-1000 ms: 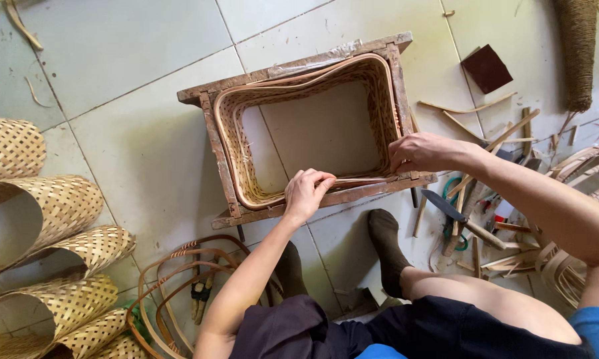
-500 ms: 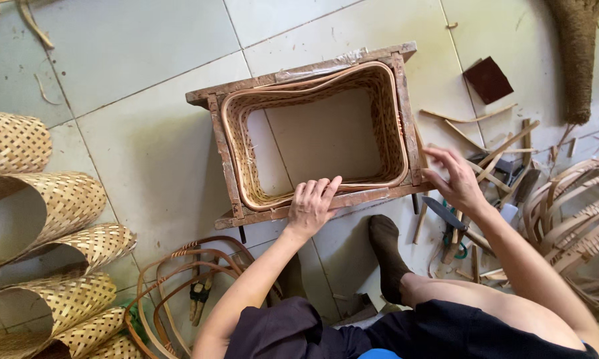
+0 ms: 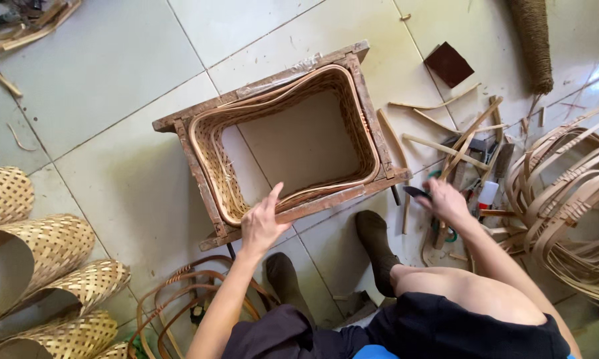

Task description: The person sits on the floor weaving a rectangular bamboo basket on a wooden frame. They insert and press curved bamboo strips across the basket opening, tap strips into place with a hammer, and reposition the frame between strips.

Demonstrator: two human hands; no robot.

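On the tiled floor (image 3: 113, 166), your left hand (image 3: 263, 223) rests flat and open on the near rail of the wooden frame (image 3: 199, 166), fingers spread, index finger pointing up over the rim of the woven basket (image 3: 279, 146) that sits inside it. The hand grips nothing; palm and fingertips press the rail and the basket's cane edging. Your right hand (image 3: 446, 201) is well apart, off the frame's right corner, curled over the tool pile (image 3: 475, 169); a dark blade (image 3: 416, 192) shows at its fingertips, but whether it is gripped cannot be told. The basket fits tight against the frame on all four sides. Bare tile lies open beyond the frame's far and left sides. Cane strips (image 3: 439, 126) crowd the right, cane hoops (image 3: 579, 206) the far right, woven sleeves (image 3: 40, 266) the lower left. Your socked feet (image 3: 376, 246) sit just below the near rail.
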